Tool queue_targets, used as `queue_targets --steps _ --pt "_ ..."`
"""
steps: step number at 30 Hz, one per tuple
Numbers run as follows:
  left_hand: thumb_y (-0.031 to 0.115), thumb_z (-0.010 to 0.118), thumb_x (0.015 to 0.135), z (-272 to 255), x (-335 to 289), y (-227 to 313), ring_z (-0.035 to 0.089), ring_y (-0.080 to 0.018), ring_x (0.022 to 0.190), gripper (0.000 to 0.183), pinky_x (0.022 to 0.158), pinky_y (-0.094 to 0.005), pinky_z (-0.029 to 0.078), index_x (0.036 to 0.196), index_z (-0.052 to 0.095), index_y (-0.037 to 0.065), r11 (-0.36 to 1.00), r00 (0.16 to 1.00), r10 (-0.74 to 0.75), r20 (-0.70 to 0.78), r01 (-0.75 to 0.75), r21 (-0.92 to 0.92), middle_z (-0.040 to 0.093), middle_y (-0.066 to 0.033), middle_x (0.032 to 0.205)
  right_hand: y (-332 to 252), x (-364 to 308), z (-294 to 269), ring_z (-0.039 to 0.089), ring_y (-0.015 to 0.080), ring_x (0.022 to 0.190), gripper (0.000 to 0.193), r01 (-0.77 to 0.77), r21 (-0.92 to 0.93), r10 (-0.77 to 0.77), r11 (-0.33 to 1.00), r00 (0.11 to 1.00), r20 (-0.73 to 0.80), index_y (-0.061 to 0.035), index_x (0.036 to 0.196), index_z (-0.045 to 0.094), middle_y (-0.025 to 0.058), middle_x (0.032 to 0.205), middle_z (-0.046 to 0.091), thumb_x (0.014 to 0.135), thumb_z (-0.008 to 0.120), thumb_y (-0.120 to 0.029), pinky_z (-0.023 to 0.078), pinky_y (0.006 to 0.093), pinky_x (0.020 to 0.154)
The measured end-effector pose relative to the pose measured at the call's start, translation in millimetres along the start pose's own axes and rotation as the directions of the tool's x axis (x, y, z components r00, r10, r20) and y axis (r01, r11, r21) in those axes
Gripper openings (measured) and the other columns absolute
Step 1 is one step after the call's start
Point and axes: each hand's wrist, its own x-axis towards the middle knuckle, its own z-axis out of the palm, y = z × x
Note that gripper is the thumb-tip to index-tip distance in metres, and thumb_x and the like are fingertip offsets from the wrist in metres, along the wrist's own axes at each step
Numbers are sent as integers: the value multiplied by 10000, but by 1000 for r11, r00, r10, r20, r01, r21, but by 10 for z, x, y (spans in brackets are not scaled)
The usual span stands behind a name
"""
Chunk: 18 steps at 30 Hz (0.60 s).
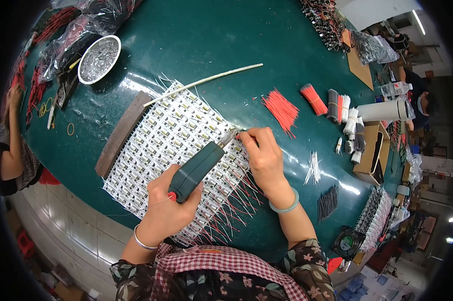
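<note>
My left hand (172,206) is wrapped round a dark green soldering gun (198,169) with a red rear piece, where thin solder wire enters. Its metal tip points to the upper right edge of a wide sheet of small white circuit boards (161,145), which carry rows of small parts. At that edge my right hand (262,153) pinches a short red wire (239,136) close to the tip. Whether the tip touches the board is too small to tell. Red, white and dark wires (231,208) stick out along the sheet's lower right side.
Right of my right hand lie loose red wires (280,111), white wires (313,168) and black wires (328,202). A dark bar (122,134) borders the sheet's left; a pale stick (206,80) crosses its top. Beyond are a metal bowl (100,59), cardboard box (373,153) and small fan (348,242).
</note>
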Motion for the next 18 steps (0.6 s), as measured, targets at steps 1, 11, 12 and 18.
queue_targets --steps 1,11,12,18 --pt "45 738 811 -2 0 -6 546 -163 534 139 523 -308 443 847 613 -5 1000 1000 -1 0 1 -3 583 -91 652 0 -2 2 590 249 841 298 0 0 0 1000 1000 0 15 995 648 97 933 588 699 652 51 512 348 635" --pt "26 730 809 -29 -39 -59 556 -116 593 126 575 -271 456 914 675 -18 982 996 6 -94 -24 -189 632 -62 717 -30 39 14 583 252 828 262 2 10 -2 1000 1000 0 17 972 646 100 920 583 712 659 37 511 349 641" --pt "26 730 809 -17 -22 -59 556 -116 593 126 575 -271 456 914 675 -18 979 996 21 -87 -38 -200 632 -62 717 1 39 -17 582 255 826 243 -1 -2 1 1000 1000 -4 17 958 643 103 915 580 717 664 28 510 349 644" --pt "56 806 807 -5 -149 -154 613 -113 737 369 661 -262 490 1087 577 -17 936 949 -260 -176 203 -288 672 -53 906 16 -40 38 587 264 831 209 -8 28 8 1000 1000 -2 12 941 631 111 904 572 737 662 -25 511 342 669"
